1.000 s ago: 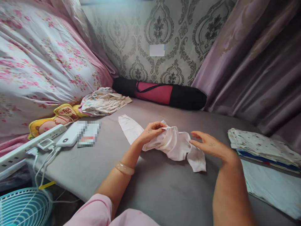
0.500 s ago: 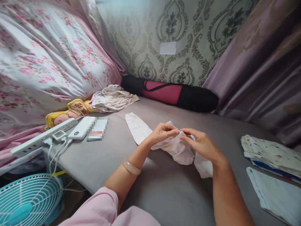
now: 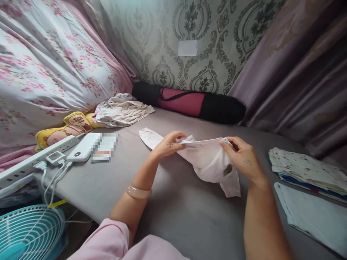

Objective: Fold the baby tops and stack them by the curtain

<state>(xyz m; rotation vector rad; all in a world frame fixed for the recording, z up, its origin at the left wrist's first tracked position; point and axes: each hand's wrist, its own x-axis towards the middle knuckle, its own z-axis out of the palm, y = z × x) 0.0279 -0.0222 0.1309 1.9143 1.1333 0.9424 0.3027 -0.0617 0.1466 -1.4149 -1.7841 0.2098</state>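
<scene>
A white long-sleeved garment (image 3: 208, 162) hangs between my hands just over the grey bed sheet, its upper edge pulled into a nearly straight line. My left hand (image 3: 172, 143) pinches that edge at one end, thumb and fingers closed on the cloth. At the other end my right hand (image 3: 240, 153) grips the edge near a small bluish spot, fingers closed. One sleeve lies out to the far left past my left hand; the other droops below my right hand. Folds hide part of the garment.
Folded clothes (image 3: 303, 168) and a folded pale-blue cloth (image 3: 311, 213) lie at right. A black-and-red roll bag (image 3: 187, 103) rests by the wall. A power strip (image 3: 40, 159), white power bank (image 3: 82, 148), crumpled cloth (image 3: 124, 110), yellow plush (image 3: 65, 130) and blue fan (image 3: 29, 231) are left.
My hands have moved apart, left hand leftward and right hand slightly rightward, stretching the garment's edge between them. The view has shifted a little.
</scene>
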